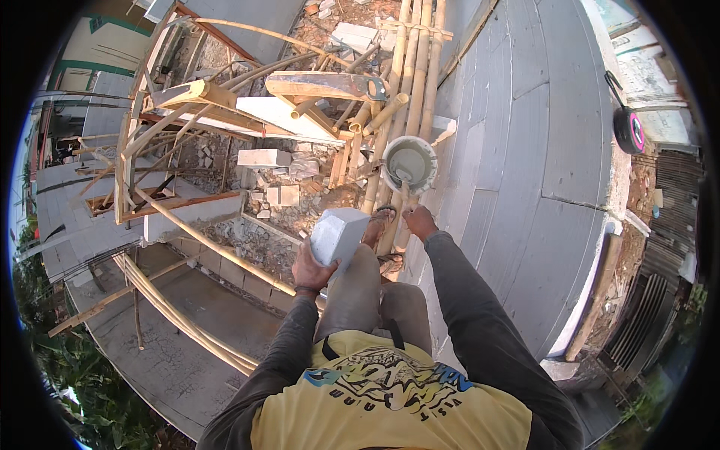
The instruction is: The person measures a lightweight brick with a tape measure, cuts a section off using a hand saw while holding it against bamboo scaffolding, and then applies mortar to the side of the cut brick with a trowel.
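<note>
The yellow shirt (pixel 390 401) sits behind both grips: left hand (pixel 311 270) clasping a pale block (pixel 337 235), right hand (pixel 421 223) closed on a handle (pixel 406 189) in the bucket (pixel 431 160) ahead. Held one-handed, the block could slip onto a foot (pixel 374 227).

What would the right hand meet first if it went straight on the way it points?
Probably the near side of the bucket: the right hand points toward it, gripping a handle that reaches into it. Their height difference is unclear here.
</note>
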Action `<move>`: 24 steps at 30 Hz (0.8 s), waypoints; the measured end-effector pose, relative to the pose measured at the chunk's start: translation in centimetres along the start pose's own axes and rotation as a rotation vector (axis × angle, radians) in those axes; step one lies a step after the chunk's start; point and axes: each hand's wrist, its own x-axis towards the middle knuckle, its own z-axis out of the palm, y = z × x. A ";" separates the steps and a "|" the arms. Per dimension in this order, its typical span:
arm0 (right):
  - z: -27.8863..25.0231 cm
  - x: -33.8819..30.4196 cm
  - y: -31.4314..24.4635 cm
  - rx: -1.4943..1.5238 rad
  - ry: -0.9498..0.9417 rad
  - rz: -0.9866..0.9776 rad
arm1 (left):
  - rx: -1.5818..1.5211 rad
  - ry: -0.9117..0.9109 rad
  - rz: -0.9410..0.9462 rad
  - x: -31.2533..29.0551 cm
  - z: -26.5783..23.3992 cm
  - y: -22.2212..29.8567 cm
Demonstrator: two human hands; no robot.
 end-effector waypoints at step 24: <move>0.1 48.2 -7.9 -0.457 0.659 -0.088 | -0.019 0.040 -0.478 -2.8 10.5 -9.8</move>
